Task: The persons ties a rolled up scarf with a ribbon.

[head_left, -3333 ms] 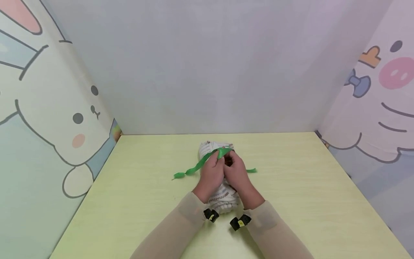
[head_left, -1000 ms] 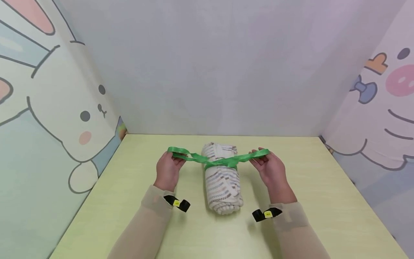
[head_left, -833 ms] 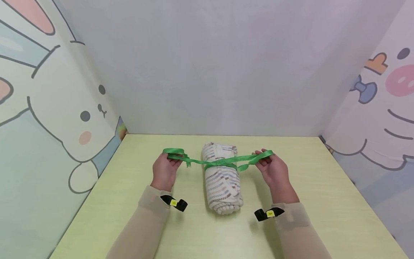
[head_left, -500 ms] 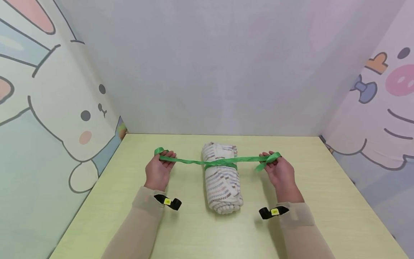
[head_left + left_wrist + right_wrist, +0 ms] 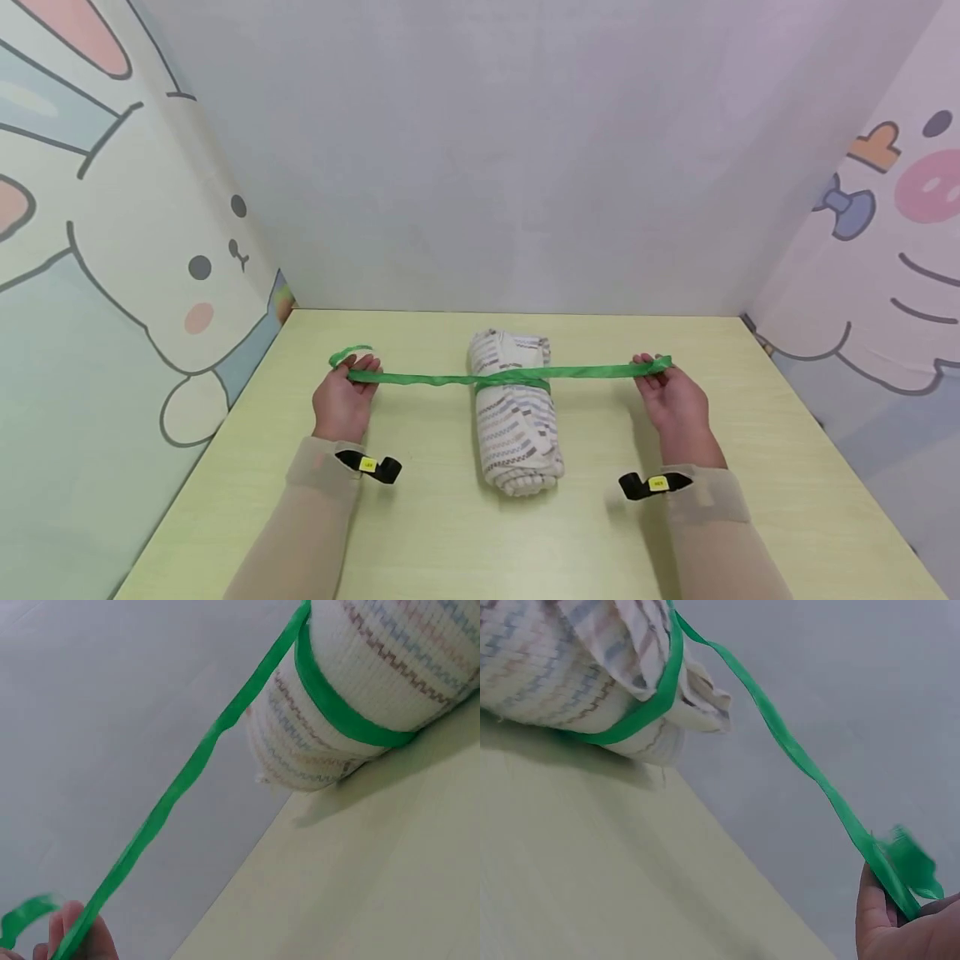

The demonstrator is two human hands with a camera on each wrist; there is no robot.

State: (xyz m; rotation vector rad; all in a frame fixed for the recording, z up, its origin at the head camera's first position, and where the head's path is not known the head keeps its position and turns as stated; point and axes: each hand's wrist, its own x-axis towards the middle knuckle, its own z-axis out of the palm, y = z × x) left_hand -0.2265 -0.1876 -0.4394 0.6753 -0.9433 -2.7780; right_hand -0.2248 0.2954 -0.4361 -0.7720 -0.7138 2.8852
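Observation:
A rolled towel (image 5: 519,433), white with rows of coloured zigzag stripes, lies lengthwise on the table with a green ribbon (image 5: 420,379) round its upper half. To its left, my left hand (image 5: 343,402) pinches one end of the ribbon, and a short tail curls up beyond the fingers. My right hand (image 5: 678,410) pinches the other end, out to the right. Between the hands the ribbon runs nearly straight across the top of the towel. Both wrist views show the band (image 5: 345,716) round the towel and the strand (image 5: 780,731) running to each hand.
The pale yellow table (image 5: 480,550) ends at a plain grey-white backdrop (image 5: 510,167). Side panels carry a cartoon rabbit (image 5: 150,250) on the left and a cartoon pig (image 5: 862,292) on the right. A small black camera is strapped to each wrist.
From close together over the towel, my hands have spread apart, left hand leftward and right hand rightward. The ribbon's loose loops have drawn out into a nearly straight line. The towel stays put.

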